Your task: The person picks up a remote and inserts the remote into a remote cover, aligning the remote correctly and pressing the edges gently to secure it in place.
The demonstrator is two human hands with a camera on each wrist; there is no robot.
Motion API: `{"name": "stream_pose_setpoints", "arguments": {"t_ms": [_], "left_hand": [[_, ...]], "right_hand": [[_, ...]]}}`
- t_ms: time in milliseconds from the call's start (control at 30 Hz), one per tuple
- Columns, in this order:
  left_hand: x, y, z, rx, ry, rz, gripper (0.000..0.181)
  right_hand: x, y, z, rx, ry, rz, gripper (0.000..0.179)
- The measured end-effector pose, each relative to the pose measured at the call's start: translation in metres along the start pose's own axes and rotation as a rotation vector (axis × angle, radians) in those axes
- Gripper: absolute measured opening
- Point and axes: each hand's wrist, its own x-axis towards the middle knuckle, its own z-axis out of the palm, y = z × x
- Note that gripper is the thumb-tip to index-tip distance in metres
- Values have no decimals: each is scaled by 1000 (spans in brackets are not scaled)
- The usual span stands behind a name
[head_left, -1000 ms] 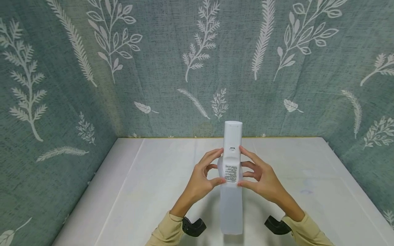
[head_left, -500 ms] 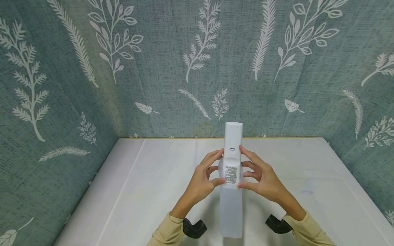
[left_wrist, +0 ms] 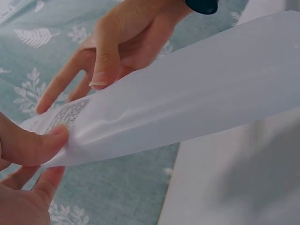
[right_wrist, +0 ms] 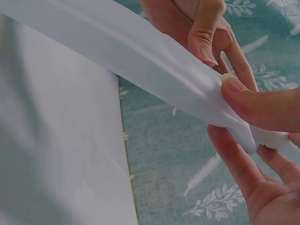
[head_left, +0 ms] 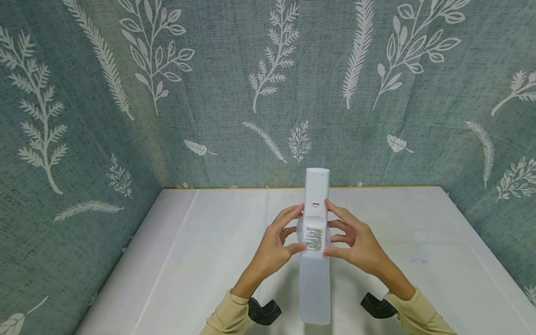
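Note:
A long white device [head_left: 317,186] with a small port and a printed label stands out, top end up, in the middle of the head view. Its lower stretch is a smooth, frosted, sleeve-like part [head_left: 315,291], wrinkled near the fingers in the left wrist view. From the left side my left hand [head_left: 273,245] pinches it around the label, thumb on the near face. My right hand [head_left: 361,244] does the same from the opposite side. In the left wrist view the label [left_wrist: 69,112] shows beside the left thumb. The device's far side is hidden.
The white tabletop [head_left: 209,260] lies under the hands, with a shadow below the device. Leaf-patterned green cloth [head_left: 226,93] rises behind and at both sides. Black wrist-worn straps [head_left: 264,311] show at the sleeve cuffs.
The white device has dropped slightly in the head view, toward the person. Both hands keep nearly the same hold and place.

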Motion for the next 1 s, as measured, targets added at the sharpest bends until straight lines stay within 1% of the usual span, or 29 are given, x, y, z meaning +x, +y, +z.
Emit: {"name": "stream_pose_setpoints", "arguments": {"t_ms": [367, 600, 1000], "left_hand": [[0, -2, -2, -2, 9, -6, 76], [0, -4, -3, -21, 8, 8, 76], [0, -5, -3, -36, 15, 14, 73]], "right_hand": [[0, 2, 1, -1, 10, 23, 97], [0, 1, 2, -8, 13, 30, 97], [0, 3, 2, 16, 4, 4, 97]]}}
